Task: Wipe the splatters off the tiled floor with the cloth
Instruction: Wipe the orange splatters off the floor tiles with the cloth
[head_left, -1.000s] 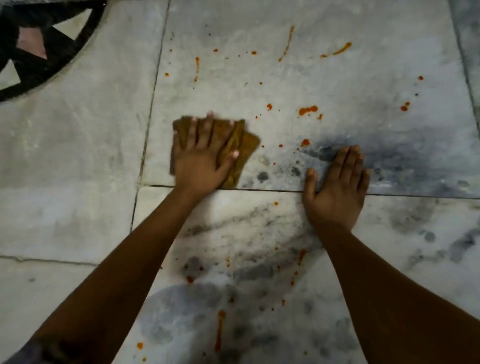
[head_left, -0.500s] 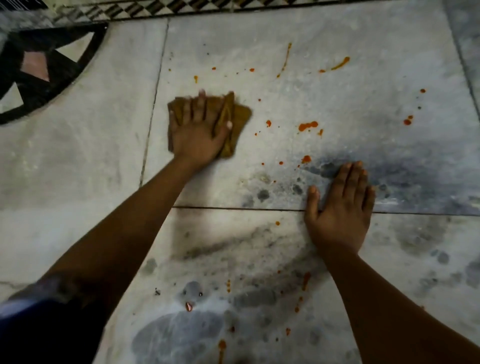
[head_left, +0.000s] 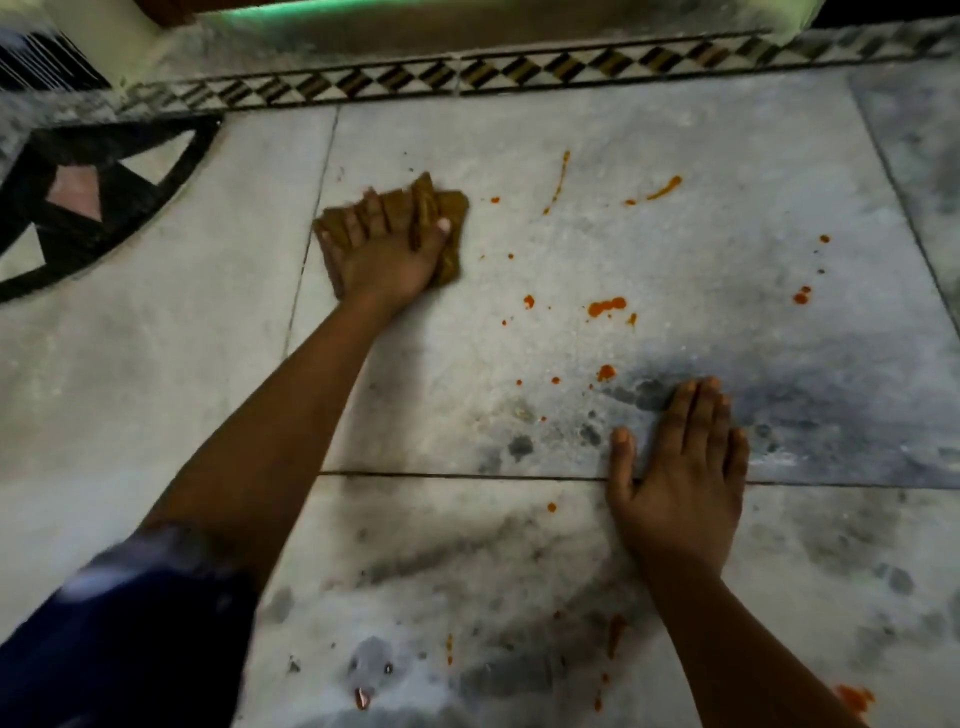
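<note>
My left hand (head_left: 387, 254) presses a crumpled brown cloth (head_left: 452, 208) flat against the grey marble floor tile (head_left: 727, 322), near the tile's far left corner, fingers spread over and gripping its folds. Orange-red splatters (head_left: 605, 306) dot the tile to the right of the cloth, with long streaks (head_left: 660, 191) farther back and more drops (head_left: 615, 631) on the near tile. My right hand (head_left: 680, 478) lies flat and empty on the floor, across the joint between two tiles.
A patterned border strip (head_left: 519, 73) runs along the far edge of the floor, with a wall base behind it. A black inlaid floor motif (head_left: 93, 192) sits at the far left. A dark sleeve (head_left: 114, 639) covers my left upper arm.
My left hand has pushed the cloth away from me, from the tile joint to the far left part of the tile. The right hand has stayed put.
</note>
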